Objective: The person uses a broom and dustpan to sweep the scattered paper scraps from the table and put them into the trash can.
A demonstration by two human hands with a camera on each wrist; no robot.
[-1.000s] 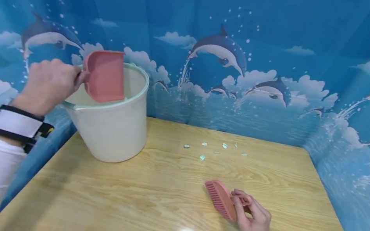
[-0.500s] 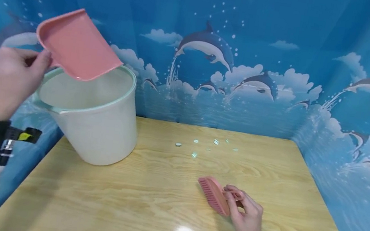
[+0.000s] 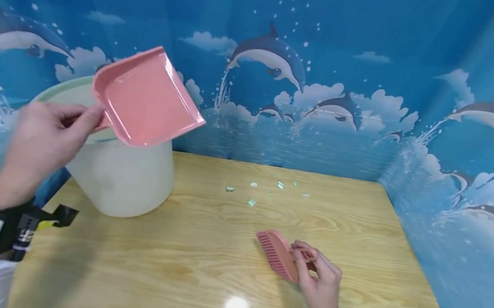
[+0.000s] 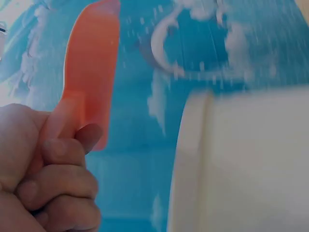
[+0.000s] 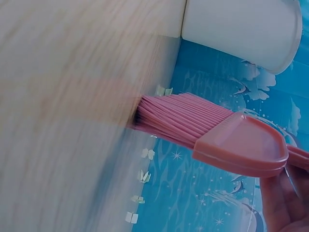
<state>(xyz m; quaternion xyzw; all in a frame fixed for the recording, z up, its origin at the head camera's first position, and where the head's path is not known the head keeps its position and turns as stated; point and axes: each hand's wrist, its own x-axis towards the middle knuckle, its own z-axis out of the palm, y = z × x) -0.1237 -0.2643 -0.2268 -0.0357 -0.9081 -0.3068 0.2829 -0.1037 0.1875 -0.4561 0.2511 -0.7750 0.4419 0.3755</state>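
My left hand (image 3: 47, 141) grips the handle of a pink dustpan (image 3: 148, 98), held up in front of the white bucket (image 3: 129, 179); its pan looks bare. In the left wrist view the fingers curl round the dustpan (image 4: 91, 63) handle, with the bucket (image 4: 251, 159) to the right. Low over the table, my right hand (image 3: 318, 285) pinches the handle of a pink hand brush (image 3: 280, 256). The right wrist view has the brush's bristles (image 5: 178, 116) pointing at the wood. Several small, pale, shiny scraps (image 3: 251, 202) lie on the table beyond the brush.
The wooden table (image 3: 192, 272) runs back to a blue dolphin-print curtain (image 3: 324, 7), which also closes in the right side. The bucket stands at the table's back left. A bright light reflection shows near the front edge.
My left hand first lifts the dustpan up out of the bucket's mouth, then brings it right and lower, in front of the bucket. The right hand and brush stay nearly still. The head view shifts slightly.
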